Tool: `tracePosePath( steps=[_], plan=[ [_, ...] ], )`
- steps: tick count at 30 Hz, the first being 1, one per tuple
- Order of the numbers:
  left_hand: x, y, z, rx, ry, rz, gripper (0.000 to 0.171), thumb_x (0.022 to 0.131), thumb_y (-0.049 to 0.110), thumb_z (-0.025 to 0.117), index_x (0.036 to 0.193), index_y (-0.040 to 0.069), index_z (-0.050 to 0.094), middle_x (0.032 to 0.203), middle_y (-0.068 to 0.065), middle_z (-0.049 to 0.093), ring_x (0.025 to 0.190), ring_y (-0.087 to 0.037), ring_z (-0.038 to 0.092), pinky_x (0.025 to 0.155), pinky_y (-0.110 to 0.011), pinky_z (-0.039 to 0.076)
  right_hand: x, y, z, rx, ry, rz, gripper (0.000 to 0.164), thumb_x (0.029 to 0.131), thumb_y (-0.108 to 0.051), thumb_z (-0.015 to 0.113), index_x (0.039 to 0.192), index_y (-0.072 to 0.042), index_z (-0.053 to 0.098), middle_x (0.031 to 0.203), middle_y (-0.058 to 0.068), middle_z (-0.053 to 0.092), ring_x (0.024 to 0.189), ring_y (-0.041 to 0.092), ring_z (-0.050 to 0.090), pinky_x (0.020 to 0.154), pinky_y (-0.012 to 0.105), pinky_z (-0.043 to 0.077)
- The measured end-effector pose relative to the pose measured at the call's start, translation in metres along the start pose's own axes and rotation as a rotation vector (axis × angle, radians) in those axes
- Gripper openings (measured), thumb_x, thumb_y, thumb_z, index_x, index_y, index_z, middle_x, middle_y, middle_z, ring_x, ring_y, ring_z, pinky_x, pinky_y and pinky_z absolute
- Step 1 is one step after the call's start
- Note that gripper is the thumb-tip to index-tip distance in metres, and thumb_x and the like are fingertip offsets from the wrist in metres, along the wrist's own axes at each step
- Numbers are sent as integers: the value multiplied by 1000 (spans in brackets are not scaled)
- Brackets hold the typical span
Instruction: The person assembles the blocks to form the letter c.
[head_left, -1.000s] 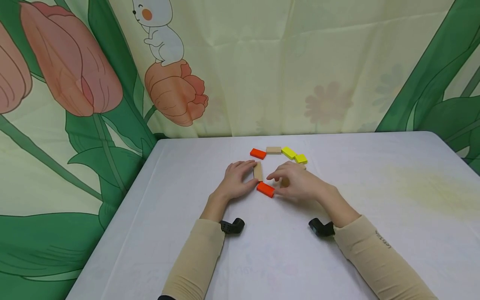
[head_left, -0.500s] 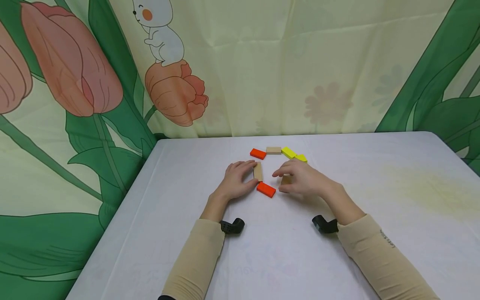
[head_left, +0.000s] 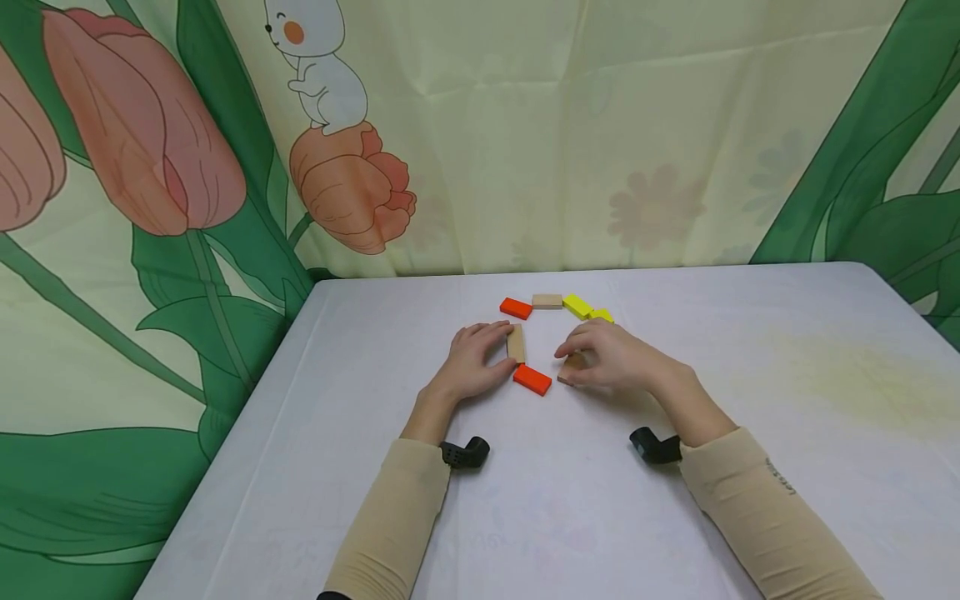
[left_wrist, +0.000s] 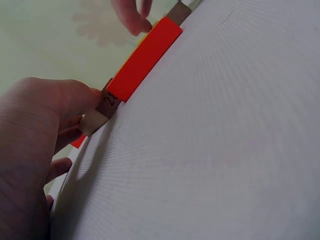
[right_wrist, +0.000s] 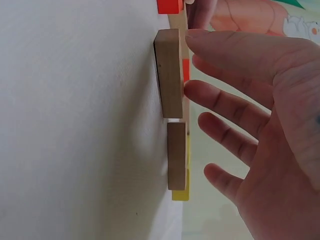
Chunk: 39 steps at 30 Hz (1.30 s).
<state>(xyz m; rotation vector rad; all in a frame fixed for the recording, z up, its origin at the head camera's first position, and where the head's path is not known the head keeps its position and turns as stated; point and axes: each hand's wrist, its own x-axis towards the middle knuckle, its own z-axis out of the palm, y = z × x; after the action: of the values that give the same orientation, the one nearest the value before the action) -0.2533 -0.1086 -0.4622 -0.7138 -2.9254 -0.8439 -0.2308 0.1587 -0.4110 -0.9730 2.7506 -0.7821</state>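
My left hand (head_left: 472, 360) pinches a plain wooden block (head_left: 516, 343) between thumb and fingers. In the left wrist view this block (left_wrist: 108, 104) bears a dark mark on its end and abuts a red block (left_wrist: 145, 60). That red block (head_left: 532, 380) slants toward the front in the head view. My right hand (head_left: 611, 357) hovers over another plain wooden block (head_left: 573, 365), partly hidden beneath it. Seen from the right wrist, thumb and index fingertips (right_wrist: 196, 39) are right at the upper edge of this block (right_wrist: 170, 74), the other fingers loosely spread.
Farther back lie a second red block (head_left: 516, 308), a plain block (head_left: 547, 301) and two yellow blocks (head_left: 577, 306), forming a curved line. Another plain block (right_wrist: 176, 156) stands beyond the right hand's block. A white cloth covers the table (head_left: 525, 517); a printed curtain (head_left: 525, 150) hangs behind.
My right hand has moved right, away from the front red block, uncovering more of the plain block's near end. The left hand has kept its place.
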Motion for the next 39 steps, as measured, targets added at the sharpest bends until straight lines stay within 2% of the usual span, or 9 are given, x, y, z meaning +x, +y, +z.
tracePosePath(
  steps=[8,12,19,28,32,37,39],
  plan=[
    [0,1,-1,8,-7,2,60,94,36,61,150,17,51,154,2,47,140,-26,35,119,-45,18,-3,3,-4,-34,-5,-12,25,86,-13,78,111,-11,77,109,2,69,111,31,55,99,53,42],
    [-1,1,-2,0,0,15,59,94,35,61,149,15,52,153,1,47,140,-26,36,119,-45,18,-4,2,-6,-21,-17,24,22,86,-13,78,108,-11,77,107,1,68,110,29,54,98,52,43],
    [0,0,-2,4,-3,20,60,94,35,61,150,15,51,154,1,47,140,-26,35,119,-44,18,-4,5,-6,1,-43,57,15,87,-11,77,102,-12,78,115,8,69,119,36,55,104,57,41],
    [1,-1,-1,10,-13,10,61,94,37,60,151,17,50,154,2,46,141,-25,34,119,-46,16,-5,9,-4,29,-58,49,14,86,-8,78,99,-13,77,101,-2,68,120,35,57,101,55,44],
    [1,-1,0,11,-12,10,61,94,37,61,150,17,51,154,2,46,141,-25,35,119,-46,16,-6,8,-4,29,-67,60,14,86,-10,79,100,-13,76,98,-3,66,110,29,59,99,53,45],
    [1,-1,0,21,-12,12,61,94,37,61,150,17,50,154,3,46,140,-25,35,119,-43,18,-6,6,-3,31,-77,58,14,85,-10,79,98,-13,76,87,-4,60,88,20,56,86,43,48],
    [1,-1,0,20,-10,15,60,94,37,61,150,17,51,154,2,47,140,-25,35,118,-43,19,-6,5,-3,38,-83,55,14,85,-10,79,98,-14,76,84,-3,58,86,19,55,82,40,48]
  ],
)
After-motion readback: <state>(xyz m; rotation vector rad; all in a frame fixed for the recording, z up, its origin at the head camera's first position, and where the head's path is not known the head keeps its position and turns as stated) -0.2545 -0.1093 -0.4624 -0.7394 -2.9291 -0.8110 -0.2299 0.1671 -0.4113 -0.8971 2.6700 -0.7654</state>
